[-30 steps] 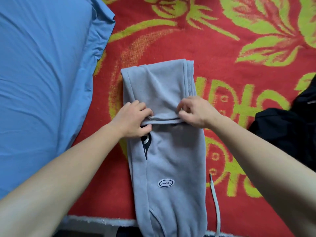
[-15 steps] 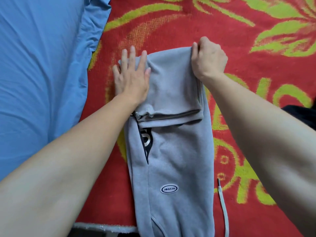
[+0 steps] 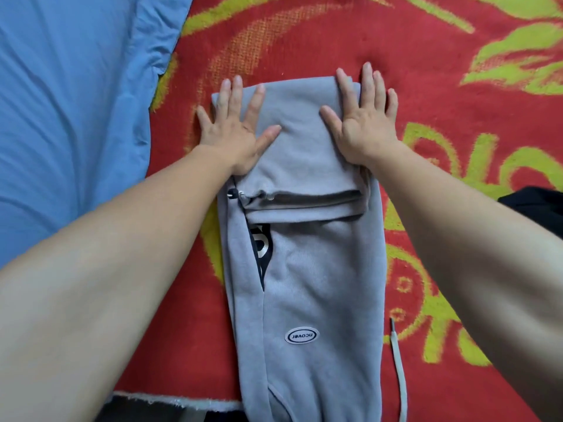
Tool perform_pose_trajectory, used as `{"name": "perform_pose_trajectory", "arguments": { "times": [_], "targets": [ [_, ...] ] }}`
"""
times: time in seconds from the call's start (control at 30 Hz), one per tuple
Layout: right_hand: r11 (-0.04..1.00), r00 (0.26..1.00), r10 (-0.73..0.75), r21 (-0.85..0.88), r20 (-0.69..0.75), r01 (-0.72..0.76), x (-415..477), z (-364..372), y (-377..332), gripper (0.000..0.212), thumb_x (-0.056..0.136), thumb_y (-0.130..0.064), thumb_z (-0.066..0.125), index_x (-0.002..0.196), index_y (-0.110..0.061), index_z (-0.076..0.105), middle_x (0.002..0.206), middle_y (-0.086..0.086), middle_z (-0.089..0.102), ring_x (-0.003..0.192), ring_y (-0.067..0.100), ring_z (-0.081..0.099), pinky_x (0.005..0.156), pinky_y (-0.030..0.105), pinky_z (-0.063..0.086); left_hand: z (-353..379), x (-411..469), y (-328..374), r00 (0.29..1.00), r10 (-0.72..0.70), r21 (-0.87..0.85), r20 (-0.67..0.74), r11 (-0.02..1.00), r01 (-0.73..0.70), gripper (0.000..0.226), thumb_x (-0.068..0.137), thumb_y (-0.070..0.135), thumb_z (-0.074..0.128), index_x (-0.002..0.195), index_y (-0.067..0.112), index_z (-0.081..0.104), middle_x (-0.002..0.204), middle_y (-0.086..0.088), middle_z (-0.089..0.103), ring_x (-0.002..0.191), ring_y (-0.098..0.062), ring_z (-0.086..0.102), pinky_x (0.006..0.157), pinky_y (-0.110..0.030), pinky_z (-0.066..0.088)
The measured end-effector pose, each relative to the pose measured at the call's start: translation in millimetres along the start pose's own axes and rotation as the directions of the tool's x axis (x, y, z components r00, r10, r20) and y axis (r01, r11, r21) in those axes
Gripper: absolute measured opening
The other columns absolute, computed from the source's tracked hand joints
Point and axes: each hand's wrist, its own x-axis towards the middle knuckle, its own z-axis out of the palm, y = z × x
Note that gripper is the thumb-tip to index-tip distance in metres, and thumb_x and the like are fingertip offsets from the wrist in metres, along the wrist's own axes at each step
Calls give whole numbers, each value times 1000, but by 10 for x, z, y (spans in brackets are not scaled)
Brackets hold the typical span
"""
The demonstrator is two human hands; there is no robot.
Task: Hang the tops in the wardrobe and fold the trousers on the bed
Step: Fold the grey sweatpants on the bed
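Grey trousers (image 3: 316, 275) lie lengthwise on the red and green bed blanket (image 3: 426, 50), with their leg ends folded back over the middle. A small oval logo patch (image 3: 301, 335) shows near the waist end. My left hand (image 3: 234, 129) lies flat with spread fingers on the folded part's left far corner. On the right far corner my right hand (image 3: 362, 123) presses flat in the same way. A grey drawstring (image 3: 397, 360) trails off to the right of the trousers.
A blue sheet (image 3: 70, 102) covers the bed to the left. Dark clothing (image 3: 539, 208) lies at the right edge. The blanket's near edge (image 3: 170, 402) runs along the bottom.
Both hands let go of the folded cuff edge and slid to the fold's far end. They now lie flat on it; the right hand has uncurled since half a second ago.
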Motion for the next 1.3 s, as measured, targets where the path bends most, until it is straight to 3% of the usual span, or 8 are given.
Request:
{"name": "perform_pose_trajectory", "arguments": {
  "times": [0.2, 0.27, 0.37, 0.53, 0.77, 0.93, 1.1, 1.3],
  "targets": [
    [995, 999, 50, 83, -4, -49, 142, -418, -52, 83, 85, -61, 63, 151, -20, 33, 144, 14, 42, 133, 37, 38, 108, 52, 29, -476, 68, -47, 1000, -2, -191, -18, 982, -2, 88, 80, 65, 63, 151, 27, 27, 150, -8, 31, 141, -32, 23, 109, -62, 20],
    [990, 991, 86, 103, 101, -97, 218, -623, -54, 54, 78, -58, 74, 114, -21, 59, 118, 10, 57, 111, 31, 52, 95, 45, 37, -711, 89, -40, 997, -1, -161, 80, 987, 14, 81, 75, 53, 75, 144, 25, 41, 142, -11, 42, 136, -37, 31, 109, -62, 22],
    [979, 994, 71, 185, 84, -85, 183, -870, -41, 41, 75, -45, 82, 79, -15, 54, 89, 6, 54, 83, 23, 50, 71, 36, 38, -892, -42, 90, 997, 14, -26, -78, 1000, -16, 43, 79, 33, 72, 121, 25, 63, 121, -10, 58, 121, -36, 45, 104, -55, 30],
    [969, 987, -12, 241, -161, 51, -126, -1186, -26, 40, 76, -43, 80, 99, -16, 62, 102, 1, 47, 89, 23, 49, 72, 37, 40, -992, -461, 275, 936, -26, 26, -352, 999, 37, 38, 82, 10, 62, 118, 20, 60, 121, -11, 51, 115, -34, 45, 97, -48, 35],
    [854, 990, -2, 516, -139, 74, -1035, -1343, -35, 49, 72, -20, 75, 118, -24, 59, 95, -6, 60, 85, 12, 55, 72, 25, 44, -996, -1308, 474, 897, -13, -100, -442, 994, -35, 37, 71, 11, 62, 105, 21, 55, 104, -7, 58, 98, -33, 55, 82, -42, 37],
    [930, 962, -249, 247, -116, 270, -2014, -1131, 33, 55, 72, -10, 67, 126, -22, 65, 99, 6, 65, 95, 33, 63, 79, 36, 48, -560, -2225, 559, 869, 164, 49, -467, 986, -160, 43, 61, 9, 66, 103, 16, 60, 97, -8, 59, 89, -33, 55, 71, -41, 34],
    [893, 886, -448, -26, -119, 449, -3067, -513, 223, 52, 64, -10, 75, 115, -14, 71, 87, 14, 60, 78, 37, 60, 66, 43, 48, 282, -3090, 726, 914, 247, 108, -320, 969, -224, 60, 51, 10, 75, 109, 14, 61, 95, -9, 58, 86, -33, 56, 70, -40, 36],
    [905, 881, -366, -105, 300, 412, -3743, 198, 354, 55, 83, -13, 62, 137, -23, 57, 112, 12, 56, 103, 35, 55, 88, 44, 45, 1050, -3585, 862, 975, 207, 115, 77, 970, -215, 54, 80, 16, 60, 134, 16, 50, 119, -8, 53, 110, -31, 50, 86, -42, 39]
  ]
}}
